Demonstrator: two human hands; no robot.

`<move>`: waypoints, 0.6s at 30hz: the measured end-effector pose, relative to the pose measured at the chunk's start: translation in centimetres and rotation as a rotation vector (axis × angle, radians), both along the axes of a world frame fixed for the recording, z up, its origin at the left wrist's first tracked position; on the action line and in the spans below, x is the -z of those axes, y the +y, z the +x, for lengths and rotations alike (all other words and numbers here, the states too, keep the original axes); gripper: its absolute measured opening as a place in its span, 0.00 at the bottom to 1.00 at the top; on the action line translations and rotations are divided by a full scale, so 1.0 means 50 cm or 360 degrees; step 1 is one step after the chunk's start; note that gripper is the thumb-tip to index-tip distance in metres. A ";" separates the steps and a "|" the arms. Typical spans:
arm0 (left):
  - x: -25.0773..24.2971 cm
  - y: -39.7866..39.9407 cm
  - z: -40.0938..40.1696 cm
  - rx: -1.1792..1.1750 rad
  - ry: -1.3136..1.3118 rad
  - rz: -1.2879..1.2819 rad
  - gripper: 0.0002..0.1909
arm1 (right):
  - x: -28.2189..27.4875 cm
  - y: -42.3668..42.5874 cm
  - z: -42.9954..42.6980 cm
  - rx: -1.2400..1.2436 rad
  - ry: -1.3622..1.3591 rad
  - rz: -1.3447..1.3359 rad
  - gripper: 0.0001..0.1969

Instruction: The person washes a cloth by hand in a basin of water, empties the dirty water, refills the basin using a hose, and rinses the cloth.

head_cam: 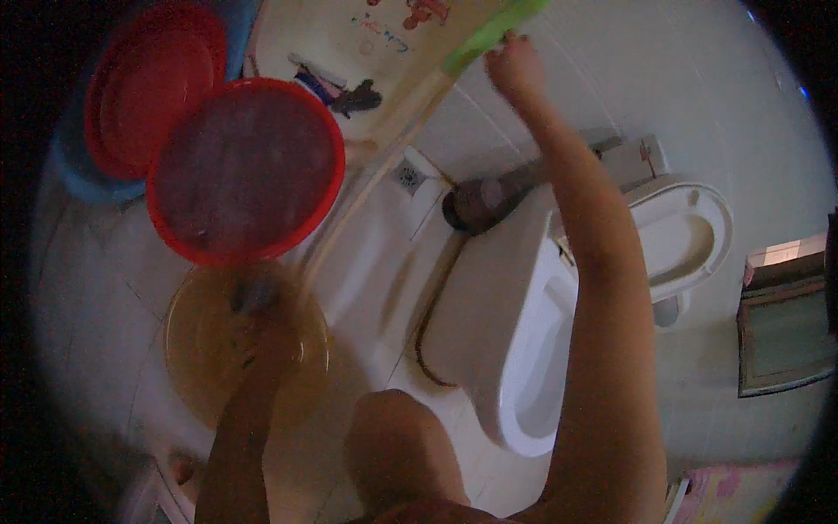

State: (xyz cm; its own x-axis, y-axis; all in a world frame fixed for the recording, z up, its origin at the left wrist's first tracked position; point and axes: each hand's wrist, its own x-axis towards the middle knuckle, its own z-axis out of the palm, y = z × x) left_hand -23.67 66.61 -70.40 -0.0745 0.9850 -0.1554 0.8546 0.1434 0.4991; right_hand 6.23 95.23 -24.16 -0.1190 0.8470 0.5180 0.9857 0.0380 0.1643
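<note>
My left hand [272, 331] reaches down into a round, yellowish translucent basin [178, 340] on the floor. Blur and shadow hide its fingers; a dark grey thing [255, 293] lies at or beside them, and I cannot tell whether they grip it. Out to the upper right, my right hand [517, 65] is at a long, light green thing [488, 38], blurred by motion. The fingertips seem to touch its edge, but a firm hold does not show. Beyond the yellowish basin, a red-rimmed round basin [245, 170] looks filled with cloudy greyish liquid.
Another red basin [154, 92] leans inside a blue tub [98, 183] at upper left. A pale tub [380, 65] holds small dark items. A white toilet [484, 308] with its lid raised stands right of centre, near a floor drain [410, 175]. My bare knee [399, 439] is below.
</note>
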 end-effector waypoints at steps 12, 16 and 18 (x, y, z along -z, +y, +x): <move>-0.015 0.009 0.010 -0.0181 0.0079 -0.0057 0.30 | -0.365 0.246 0.107 0.0202 -0.0506 0.0428 0.34; -0.021 -0.001 -0.001 -0.0247 0.0103 -0.0088 0.30 | -0.413 0.243 0.073 0.0327 -0.0538 0.0279 0.32; -0.030 0.006 0.004 -0.0260 0.0101 -0.0092 0.30 | -0.440 0.256 0.084 0.0459 -0.0602 0.0193 0.31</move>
